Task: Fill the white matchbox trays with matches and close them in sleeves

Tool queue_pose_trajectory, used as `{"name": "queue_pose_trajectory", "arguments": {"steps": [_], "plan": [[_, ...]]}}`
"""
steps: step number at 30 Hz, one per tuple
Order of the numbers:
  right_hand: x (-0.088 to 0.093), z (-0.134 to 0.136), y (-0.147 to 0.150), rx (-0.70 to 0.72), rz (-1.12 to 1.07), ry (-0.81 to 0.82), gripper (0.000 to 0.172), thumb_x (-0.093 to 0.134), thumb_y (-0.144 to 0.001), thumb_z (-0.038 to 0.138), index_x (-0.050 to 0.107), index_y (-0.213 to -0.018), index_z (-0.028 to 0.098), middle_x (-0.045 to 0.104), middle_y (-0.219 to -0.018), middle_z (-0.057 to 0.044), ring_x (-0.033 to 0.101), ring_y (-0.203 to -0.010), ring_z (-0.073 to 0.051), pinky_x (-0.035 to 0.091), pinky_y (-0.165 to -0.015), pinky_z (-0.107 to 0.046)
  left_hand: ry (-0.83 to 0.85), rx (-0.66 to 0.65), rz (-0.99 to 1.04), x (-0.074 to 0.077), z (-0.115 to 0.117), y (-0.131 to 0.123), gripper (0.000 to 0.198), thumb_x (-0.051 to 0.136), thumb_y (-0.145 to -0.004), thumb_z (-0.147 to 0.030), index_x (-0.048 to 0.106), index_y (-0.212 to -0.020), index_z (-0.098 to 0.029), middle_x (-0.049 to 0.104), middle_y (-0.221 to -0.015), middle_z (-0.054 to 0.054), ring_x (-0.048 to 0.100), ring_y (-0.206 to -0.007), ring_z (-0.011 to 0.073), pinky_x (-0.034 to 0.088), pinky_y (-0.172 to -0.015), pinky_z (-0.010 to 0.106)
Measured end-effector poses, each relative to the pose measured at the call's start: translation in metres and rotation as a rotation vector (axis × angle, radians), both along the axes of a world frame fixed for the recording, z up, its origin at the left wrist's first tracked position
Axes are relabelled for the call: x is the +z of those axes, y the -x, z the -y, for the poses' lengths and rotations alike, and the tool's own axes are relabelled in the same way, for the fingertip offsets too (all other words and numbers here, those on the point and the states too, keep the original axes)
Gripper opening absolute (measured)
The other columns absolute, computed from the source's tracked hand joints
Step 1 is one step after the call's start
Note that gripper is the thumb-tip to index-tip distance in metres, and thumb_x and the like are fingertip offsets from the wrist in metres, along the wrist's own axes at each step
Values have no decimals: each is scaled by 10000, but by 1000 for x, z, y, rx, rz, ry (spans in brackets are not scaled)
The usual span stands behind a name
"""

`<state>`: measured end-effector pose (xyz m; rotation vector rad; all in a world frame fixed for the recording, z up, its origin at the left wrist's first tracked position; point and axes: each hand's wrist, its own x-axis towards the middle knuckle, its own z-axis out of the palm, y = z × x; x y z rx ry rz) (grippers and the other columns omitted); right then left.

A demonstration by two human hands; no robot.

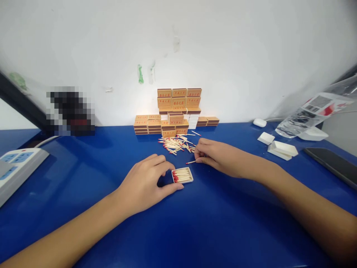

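Note:
A white matchbox tray (192, 175) lies on the blue table, part filled with red-tipped matches (181, 175) lying side by side. My left hand (152, 180) grips the tray's left end between thumb and fingers. Just right of the tray, my right hand (208, 154) pinches a single match (191, 162), its red head pointing left. Behind both hands spreads a loose pile of matches (174, 144). My right fingertips hide part of what lies at the pile's right side.
Stacked matchboxes (178, 102) stand against the wall. Empty white trays (283, 149), a white earbud case (259, 122), a plastic water bottle (299, 113) and a dark phone (331, 163) are on the right. A power strip (25, 173) sits at the left.

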<state>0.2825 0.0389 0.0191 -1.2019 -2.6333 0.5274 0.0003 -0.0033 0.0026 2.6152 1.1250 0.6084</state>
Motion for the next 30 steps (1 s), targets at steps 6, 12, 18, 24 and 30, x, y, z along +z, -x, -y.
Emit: {"name": "queue_pose_trajectory", "arguments": {"steps": [6,12,18,24,30], "plan": [[13,29,24,-28,-74,-46,193,482,-1082,316,598,-974,207,619,-1010,-57,590,-857,-194,453,-757,-331,-23,1,1,-1,-1,0,316,758,-917,-508,717,-1017,-211,620,-845,8,561,-806,203,426,-699,332],[7,42,40,-7,-1,-124,92,559,-1023,180,628,-965,193,633,-1023,-60,592,-780,-174,423,-690,-318,-20,8,-8,-1,-1,0,313,758,-918,-505,715,-993,-205,611,-837,9,558,-807,204,431,-700,336],[3,38,41,18,-72,-86,73,605,-1017,211,656,-966,197,654,-1003,-37,595,-796,-155,421,-693,-297,-27,-14,2,-2,-1,1,304,759,-922,-486,705,-1004,-199,611,-855,11,563,-807,201,445,-716,341],[-1,37,42,9,-79,-79,100,591,-1029,229,659,-963,196,653,-1001,-36,596,-824,-161,433,-722,-305,-36,-13,-7,-2,0,2,307,748,-928,-496,702,-1000,-201,610,-853,12,561,-807,203,445,-713,344],[3,36,41,26,-99,-109,95,593,-1008,173,685,-1008,196,629,-995,-40,571,-782,-152,413,-685,-295,-32,-14,-10,-2,0,3,317,748,-927,-502,697,-1016,-202,606,-859,13,555,-814,205,441,-713,347]]}}
